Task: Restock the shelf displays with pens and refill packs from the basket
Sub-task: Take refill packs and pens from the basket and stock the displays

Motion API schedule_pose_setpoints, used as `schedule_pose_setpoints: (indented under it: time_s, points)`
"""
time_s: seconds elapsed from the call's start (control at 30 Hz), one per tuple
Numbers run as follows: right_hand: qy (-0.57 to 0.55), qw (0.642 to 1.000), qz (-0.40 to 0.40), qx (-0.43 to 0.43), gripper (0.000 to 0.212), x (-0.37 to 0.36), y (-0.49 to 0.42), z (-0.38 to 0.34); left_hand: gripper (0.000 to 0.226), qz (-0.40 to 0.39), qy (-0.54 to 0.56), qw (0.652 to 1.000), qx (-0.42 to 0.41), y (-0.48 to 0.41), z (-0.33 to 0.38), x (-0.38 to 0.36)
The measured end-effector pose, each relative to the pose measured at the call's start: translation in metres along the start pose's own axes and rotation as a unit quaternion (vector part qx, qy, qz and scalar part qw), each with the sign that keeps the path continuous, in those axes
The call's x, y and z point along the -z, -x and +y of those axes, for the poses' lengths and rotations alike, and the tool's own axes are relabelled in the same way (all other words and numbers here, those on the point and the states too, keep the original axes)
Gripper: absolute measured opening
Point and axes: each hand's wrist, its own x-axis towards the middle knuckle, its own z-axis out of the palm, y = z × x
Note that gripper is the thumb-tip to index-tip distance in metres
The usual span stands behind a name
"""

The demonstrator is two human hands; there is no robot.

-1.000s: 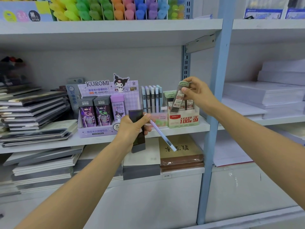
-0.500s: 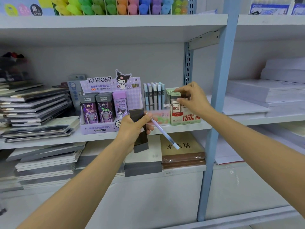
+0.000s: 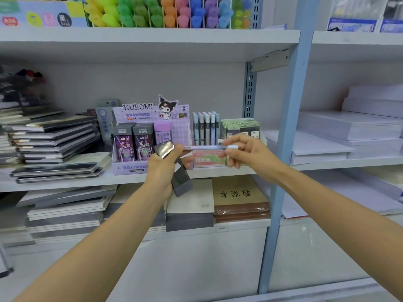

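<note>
My left hand grips a dark refill pack and the left end of a pale purple pen, which lies level in front of the middle shelf. My right hand pinches the pen's white right end. Behind the hands stand the purple Kuromi display box, a pink display box with upright blue and grey pens, and a box of green-topped refill packs. No basket is in view.
Stacked notebooks fill the shelf's left side and the shelf below. A blue upright post stands just right of my right hand. White paper reams lie beyond it. Coloured highlighters line the top shelf.
My right hand left the green-topped pack in its box and came down to the pen's right end. The pen swung from a downward slant to level.
</note>
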Motion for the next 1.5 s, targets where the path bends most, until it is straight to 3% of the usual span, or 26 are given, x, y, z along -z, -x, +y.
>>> schedule_pose_setpoints:
  time_s: [0.1,0.23,0.4,0.53,0.63,0.8,0.87,1.03,1.33,1.5]
  points:
    - [-0.044,0.998,0.035,0.032,0.019,0.001,-0.003,-0.008,0.013,-0.009,-0.052,0.998,0.02,0.002,-0.001,0.007]
    - [0.0,0.995,0.086,0.048,0.01,-0.003,-0.011,-0.016,0.023,-0.058,-0.147,0.985,0.067,0.005,-0.003,0.014]
    - [0.002,0.994,0.101,0.043,0.014,-0.007,-0.023,-0.021,0.018,-0.101,-0.186,0.977,0.031,0.007,-0.004,0.015]
    - [-0.086,0.992,0.08,0.053,0.027,-0.011,-0.033,-0.026,0.02,-0.099,-0.173,0.98,0.032,0.005,-0.004,0.012]
    - [-0.05,0.993,0.088,0.061,0.019,-0.007,-0.042,-0.033,0.021,-0.1,-0.143,0.983,0.06,0.002,0.0,0.011]
    - [0.021,0.969,0.219,0.113,0.016,0.017,-0.066,-0.058,0.015,-0.076,-0.103,0.989,0.07,-0.009,0.009,0.013]
    - [0.068,0.961,0.235,0.129,0.018,0.024,-0.077,-0.062,0.01,-0.074,-0.095,0.991,0.06,-0.013,0.011,0.016]
    - [0.173,0.96,0.192,0.108,0.015,0.012,-0.094,-0.045,0.017,-0.079,-0.097,0.991,0.035,-0.019,0.008,0.021]
    - [0.24,0.962,0.101,0.083,0.013,-0.012,-0.105,-0.02,0.015,-0.083,-0.086,0.993,0.013,-0.024,0.003,0.031]
    - [0.218,0.97,0.091,0.066,0.013,-0.015,-0.112,-0.027,0.017,-0.077,-0.091,0.993,0.011,-0.026,0.003,0.033]
